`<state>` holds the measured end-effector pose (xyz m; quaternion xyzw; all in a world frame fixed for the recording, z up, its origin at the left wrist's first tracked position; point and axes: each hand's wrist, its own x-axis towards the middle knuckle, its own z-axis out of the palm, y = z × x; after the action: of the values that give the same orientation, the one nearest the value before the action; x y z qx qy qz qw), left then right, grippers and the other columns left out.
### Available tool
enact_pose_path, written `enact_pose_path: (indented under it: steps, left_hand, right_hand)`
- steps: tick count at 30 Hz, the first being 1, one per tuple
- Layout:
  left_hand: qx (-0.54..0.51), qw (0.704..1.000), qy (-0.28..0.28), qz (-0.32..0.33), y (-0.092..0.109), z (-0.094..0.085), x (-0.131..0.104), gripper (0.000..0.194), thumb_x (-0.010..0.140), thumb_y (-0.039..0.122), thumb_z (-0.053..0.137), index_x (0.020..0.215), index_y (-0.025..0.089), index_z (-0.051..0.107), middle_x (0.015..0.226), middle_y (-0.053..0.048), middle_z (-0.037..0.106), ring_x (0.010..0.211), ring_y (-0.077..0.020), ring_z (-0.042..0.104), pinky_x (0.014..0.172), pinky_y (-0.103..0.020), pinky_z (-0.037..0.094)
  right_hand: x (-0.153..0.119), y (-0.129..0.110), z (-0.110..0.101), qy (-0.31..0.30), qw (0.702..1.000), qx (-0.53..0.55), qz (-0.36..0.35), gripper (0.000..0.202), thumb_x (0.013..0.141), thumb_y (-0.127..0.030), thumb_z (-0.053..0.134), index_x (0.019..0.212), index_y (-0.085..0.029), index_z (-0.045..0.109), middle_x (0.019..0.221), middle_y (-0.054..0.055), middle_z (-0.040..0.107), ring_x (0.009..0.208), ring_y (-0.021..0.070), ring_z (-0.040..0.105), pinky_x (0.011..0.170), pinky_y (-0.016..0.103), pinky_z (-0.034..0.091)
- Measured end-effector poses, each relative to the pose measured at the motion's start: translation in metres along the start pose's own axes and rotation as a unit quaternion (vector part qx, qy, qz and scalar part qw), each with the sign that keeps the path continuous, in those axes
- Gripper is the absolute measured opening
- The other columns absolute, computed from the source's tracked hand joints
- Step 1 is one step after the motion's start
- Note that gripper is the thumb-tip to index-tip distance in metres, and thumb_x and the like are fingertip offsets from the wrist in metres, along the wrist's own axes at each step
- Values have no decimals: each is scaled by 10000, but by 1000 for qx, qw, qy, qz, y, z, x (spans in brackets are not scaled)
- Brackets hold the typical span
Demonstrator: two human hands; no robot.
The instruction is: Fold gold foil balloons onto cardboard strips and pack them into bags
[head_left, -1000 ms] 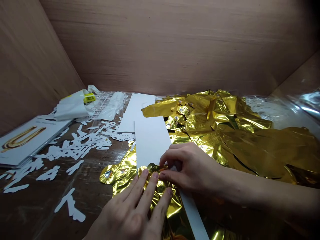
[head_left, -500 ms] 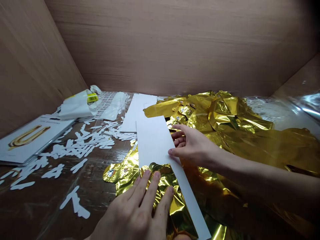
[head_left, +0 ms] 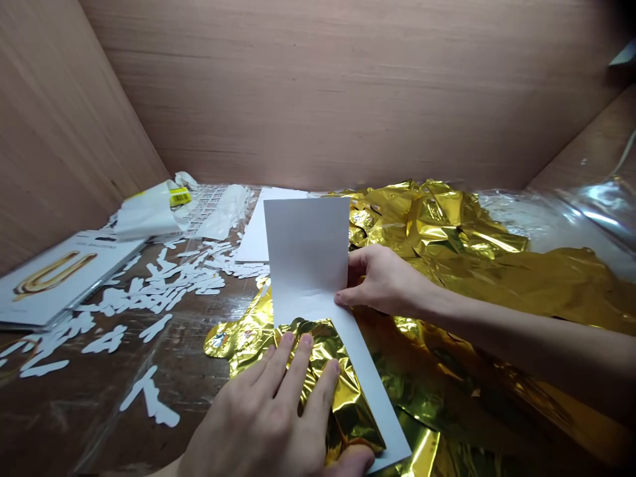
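A white card [head_left: 307,258] lies before me with its far part bent upward. My right hand [head_left: 380,279] pinches the card's right edge near the bend, thumb in front and fingers behind. On the near, flat part of the card rests a folded gold foil balloon [head_left: 355,397]. My left hand [head_left: 278,404] lies over this foil with its fingers spread, pressing it down. More gold foil [head_left: 251,328] shows under the card on its left side.
Gold foil balloons [head_left: 442,218] are heaped at the back right. White paper strips [head_left: 163,278] are scattered on the brown table [head_left: 199,371]. Printed cards with a U-shaped picture [head_left: 54,275] lie left. White sheets [head_left: 253,232] lie behind the card. Wooden panels [head_left: 318,86] enclose the back and sides.
My right hand has taken hold of the card's edge, and the card's far part has tilted up from lying low. My left hand stays on the folded foil.
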<state>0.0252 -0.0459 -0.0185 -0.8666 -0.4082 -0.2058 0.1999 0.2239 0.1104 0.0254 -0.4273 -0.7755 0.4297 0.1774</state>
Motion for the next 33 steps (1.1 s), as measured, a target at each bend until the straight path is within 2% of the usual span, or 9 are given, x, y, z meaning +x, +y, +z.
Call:
enact_pose_path:
  steps: [12,14,18,19,20,22,24,29,33]
  left_hand:
    - [-16,1000,7,7,4,0,3,532,882,575,605,1176,159,762,1204,-181,745,1076,-363,732,928,-510,605]
    - [-20,1000,5,8,3,-1,3,544,885,582,602,1188,157,757,1208,-184,743,1085,-362,729,925,-502,608]
    - [-29,1000,5,10,1,-1,2,554,895,578,604,1213,146,742,1224,-187,736,1102,-349,724,941,-479,605]
    - [-33,999,3,11,0,-1,2,559,895,578,603,1219,141,737,1228,-188,734,1108,-348,721,947,-477,603]
    - [-37,999,1,11,0,-1,2,558,896,574,603,1216,137,735,1231,-189,732,1115,-347,718,954,-475,601]
    - [-45,999,-2,8,0,-1,3,541,899,567,601,1177,124,743,1226,-195,732,1132,-347,710,969,-469,595]
    - [-48,999,-3,4,0,-1,3,539,905,563,595,1159,112,743,1218,-199,733,1144,-341,705,982,-452,590]
    - [-39,999,-6,25,-3,-2,3,607,925,577,579,1280,98,694,1252,-200,720,1152,-319,704,989,-408,587]
    - [-44,998,0,35,-5,-4,1,595,933,570,579,1282,102,697,1249,-200,721,1162,-320,699,996,-413,582]
  right_hand:
    - [-7,-6,2,46,992,-109,-38,70,731,-175,706,780,-141,742,731,27,709,650,146,628,544,243,458]
    - [-11,-8,2,57,984,-160,-59,116,749,-188,714,854,-145,738,789,35,720,692,159,635,597,263,474]
    - [-25,-16,8,182,927,-301,-128,379,846,-262,698,1192,-114,653,1040,126,701,820,216,622,751,352,493]
    - [-30,-19,11,180,921,-311,-152,399,883,-277,668,1245,-113,624,1093,146,684,856,227,620,778,366,494]
    - [-33,-21,14,143,923,-308,-179,384,911,-286,640,1259,-123,619,1118,152,674,887,232,620,800,371,496]
    - [-37,-26,20,8,933,-282,-222,315,929,-296,623,1209,-157,661,1098,132,680,929,228,623,832,358,501]
    - [-36,-28,24,-91,937,-252,-223,260,922,-296,636,1138,-171,710,1047,114,696,937,217,630,837,337,502]
    - [-24,-32,23,-136,964,-185,-136,213,917,-243,629,1069,-175,762,932,73,757,774,160,651,692,259,484]
    - [-20,-43,22,-160,965,-197,-74,169,863,-221,663,981,-176,775,816,46,761,667,141,632,578,230,435]
